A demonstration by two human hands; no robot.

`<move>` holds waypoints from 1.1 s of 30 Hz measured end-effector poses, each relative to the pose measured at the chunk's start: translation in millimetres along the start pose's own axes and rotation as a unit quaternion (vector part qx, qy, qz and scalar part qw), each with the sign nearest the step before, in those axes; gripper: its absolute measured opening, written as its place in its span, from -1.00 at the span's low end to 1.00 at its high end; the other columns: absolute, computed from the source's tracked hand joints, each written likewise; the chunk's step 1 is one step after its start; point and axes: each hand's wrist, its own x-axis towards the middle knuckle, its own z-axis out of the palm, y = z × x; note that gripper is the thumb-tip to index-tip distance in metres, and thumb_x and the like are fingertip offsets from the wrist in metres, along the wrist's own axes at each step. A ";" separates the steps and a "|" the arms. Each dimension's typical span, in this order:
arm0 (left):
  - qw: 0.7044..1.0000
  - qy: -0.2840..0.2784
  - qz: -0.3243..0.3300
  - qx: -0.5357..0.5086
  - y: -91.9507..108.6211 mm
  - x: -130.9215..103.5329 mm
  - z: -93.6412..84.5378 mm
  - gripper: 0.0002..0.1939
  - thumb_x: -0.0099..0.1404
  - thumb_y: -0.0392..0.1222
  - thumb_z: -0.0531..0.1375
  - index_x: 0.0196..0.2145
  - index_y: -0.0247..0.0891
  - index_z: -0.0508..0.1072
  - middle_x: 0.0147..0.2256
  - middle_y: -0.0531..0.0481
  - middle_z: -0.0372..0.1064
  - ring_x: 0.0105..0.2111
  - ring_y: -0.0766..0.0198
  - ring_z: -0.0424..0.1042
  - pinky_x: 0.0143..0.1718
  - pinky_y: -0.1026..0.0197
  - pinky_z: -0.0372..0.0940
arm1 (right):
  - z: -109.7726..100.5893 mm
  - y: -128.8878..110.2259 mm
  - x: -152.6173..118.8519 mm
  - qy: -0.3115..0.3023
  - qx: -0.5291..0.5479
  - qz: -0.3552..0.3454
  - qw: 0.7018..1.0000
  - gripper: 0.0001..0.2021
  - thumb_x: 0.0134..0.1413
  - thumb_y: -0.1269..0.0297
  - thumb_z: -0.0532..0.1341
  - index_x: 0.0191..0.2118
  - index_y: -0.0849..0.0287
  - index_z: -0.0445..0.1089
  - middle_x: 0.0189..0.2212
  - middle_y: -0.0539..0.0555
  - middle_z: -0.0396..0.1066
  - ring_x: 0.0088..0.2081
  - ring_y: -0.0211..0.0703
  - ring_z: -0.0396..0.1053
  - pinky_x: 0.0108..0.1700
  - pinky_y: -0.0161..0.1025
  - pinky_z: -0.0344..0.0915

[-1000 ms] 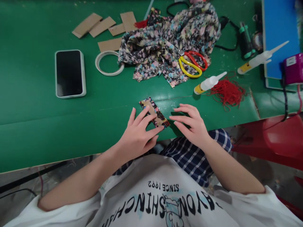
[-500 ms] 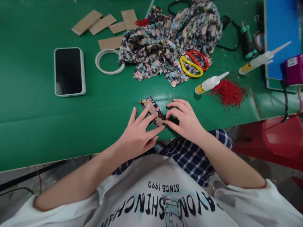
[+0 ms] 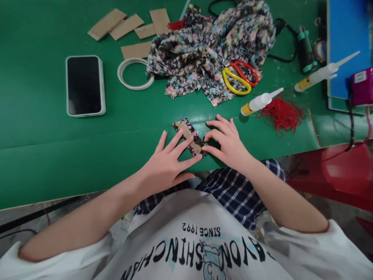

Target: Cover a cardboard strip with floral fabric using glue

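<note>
A small cardboard strip (image 3: 184,129) lies aslant on the green table, its edges wrapped in dark floral fabric (image 3: 196,137). My left hand (image 3: 166,163) rests over it with fingers spread, some fingertips pressing on the cardboard and its lower end. At the right edge of the piece, the thumb and index finger of my right hand (image 3: 229,144) close about the fabric border, while its other fingers stretch away. The exact contact between those two fingertips is small and partly hidden. Part of the piece is covered by my left fingers.
Beyond my hands lie crumpled floral cloth (image 3: 186,50), red-and-yellow scissors (image 3: 236,79), a tape roll (image 3: 120,74) and cardboard pieces (image 3: 107,23). A glue bottle (image 3: 256,105) lies by red string (image 3: 282,114), another glue bottle (image 3: 313,79) farther right. A phone-like device (image 3: 84,85) sits left.
My right hand's outer fingers have lifted and spread away from the piece. My left hand stays nearly in place on the cardboard, its fingers slightly wider apart. The whole view shifts slightly.
</note>
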 end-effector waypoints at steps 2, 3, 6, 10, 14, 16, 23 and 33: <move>1.000 -0.004 0.006 0.004 -2.8 -0.1 0.6 -0.48 0.22 0.03 0.15 0.12 0.02 0.18 0.28 -0.16 -0.27 0.24 -0.26 -0.31 0.08 -0.45 -0.24 | -1.4 0.4 0.9 -0.005 0.001 0.000 1.000 -0.75 0.01 0.01 0.15 -0.30 0.07 0.32 0.07 0.07 0.23 0.26 0.07 -0.11 0.22 0.20 -0.24; 1.000 -0.010 0.010 0.005 -4.2 0.1 0.5 -0.46 0.21 0.04 0.15 0.13 0.03 0.17 0.28 -0.14 -0.31 0.24 -0.26 -0.31 0.08 -0.45 -0.24 | -2.2 0.7 1.6 -0.008 0.003 0.001 1.000 -0.75 0.00 0.00 0.16 -0.30 0.07 0.32 0.07 0.07 0.22 0.26 0.08 -0.12 0.22 0.20 -0.24; 0.999 -0.026 0.021 0.008 -7.6 1.4 -0.9 -0.44 0.20 0.06 0.16 0.14 0.06 0.14 0.29 -0.12 -0.38 0.25 -0.25 -0.31 0.09 -0.44 -0.23 | -4.1 0.8 4.8 -0.014 0.014 0.009 1.000 -0.74 -0.05 0.02 0.21 -0.31 0.08 0.31 0.07 0.08 0.23 0.26 0.10 -0.11 0.21 0.22 -0.23; 0.999 -0.028 0.027 0.009 -9.9 2.5 -1.8 -0.45 0.20 0.05 0.16 0.13 0.06 0.15 0.29 -0.13 -0.35 0.25 -0.24 -0.29 0.10 -0.42 -0.24 | -3.5 0.7 9.8 0.007 0.039 0.017 0.999 -0.78 -0.10 0.10 0.27 -0.38 0.11 0.32 0.00 0.09 0.28 0.22 0.09 -0.02 0.20 0.22 -0.19; 0.999 -0.022 0.026 0.005 -10.2 2.1 0.4 -0.45 0.20 0.02 0.18 0.13 0.06 0.16 0.29 -0.12 -0.35 0.24 -0.24 -0.25 0.11 -0.41 -0.24 | -2.6 1.4 7.7 0.103 0.068 0.017 0.992 -0.90 0.02 0.22 0.20 -0.37 0.13 0.36 -0.10 0.11 0.35 0.11 -0.03 0.16 0.17 0.08 0.01; 1.000 -0.014 0.027 0.003 -10.2 1.9 1.1 -0.45 0.20 0.00 0.19 0.13 0.07 0.16 0.29 -0.13 -0.33 0.24 -0.24 -0.25 0.11 -0.41 -0.24 | -3.4 1.5 1.7 0.133 0.073 -0.018 0.988 -0.91 0.03 0.26 0.19 -0.32 0.12 0.40 -0.11 0.10 0.36 0.09 -0.05 0.18 0.13 0.02 0.11; 0.999 -0.024 0.031 -0.006 -10.5 2.8 -2.3 -0.43 0.19 -0.02 0.19 0.14 0.05 0.15 0.28 -0.16 -0.29 0.25 -0.21 -0.27 0.10 -0.41 -0.22 | -0.3 2.4 -20.3 0.102 0.033 -0.106 0.989 -0.90 0.01 0.28 0.22 -0.34 -0.02 0.48 -0.14 0.02 0.39 0.08 -0.04 0.15 0.06 0.05 0.19; 0.998 -0.019 0.053 0.000 -16.0 5.8 -0.9 -0.43 0.17 0.00 0.21 0.12 0.06 0.17 0.28 -0.12 -0.29 0.24 -0.21 -0.24 0.12 -0.41 -0.26 | -10.4 6.8 0.7 -0.018 0.016 -0.081 0.996 -0.87 0.00 0.16 0.21 -0.43 0.06 0.45 -0.02 0.06 0.26 0.21 0.10 -0.05 0.19 0.18 -0.10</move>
